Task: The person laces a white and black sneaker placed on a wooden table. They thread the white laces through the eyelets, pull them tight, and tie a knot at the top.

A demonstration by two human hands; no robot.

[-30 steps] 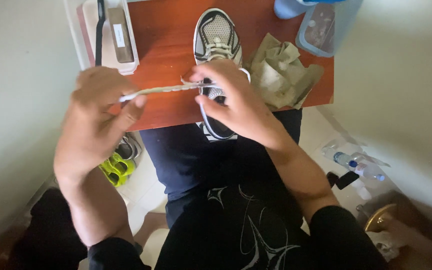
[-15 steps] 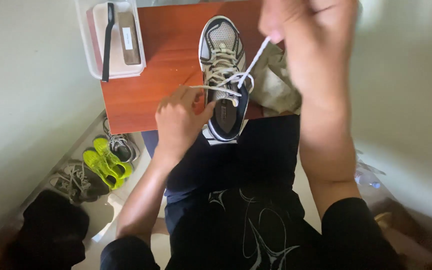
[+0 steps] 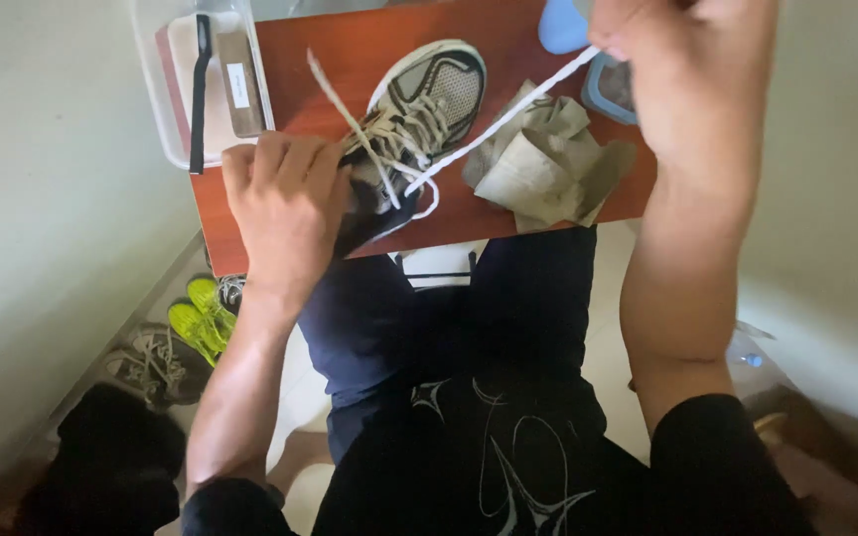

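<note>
A grey and white sneaker (image 3: 429, 104) with a dark heel lies on a small red-brown table (image 3: 508, 213), toe pointing away from me. My left hand (image 3: 285, 194) grips the heel end and holds the shoe down. My right hand (image 3: 687, 69) is raised high at the upper right, pinching one end of the white shoelace (image 3: 508, 114), which runs taut from the eyelets up to it. The lace's other end (image 3: 345, 104) lies loose across the table toward the upper left.
Crumpled beige paper (image 3: 538, 164) sits right of the shoe. A clear plastic tray (image 3: 176, 109) with a black brush (image 3: 198, 89) stands at the table's left end, blue containers (image 3: 588, 50) at the back. Neon yellow shoes (image 3: 196, 318) and grey sneakers (image 3: 146, 367) lie on the floor.
My right hand has pulled the lace further up and to the right. My left hand has shifted from the laces onto the shoe's heel. The shoe has turned slightly.
</note>
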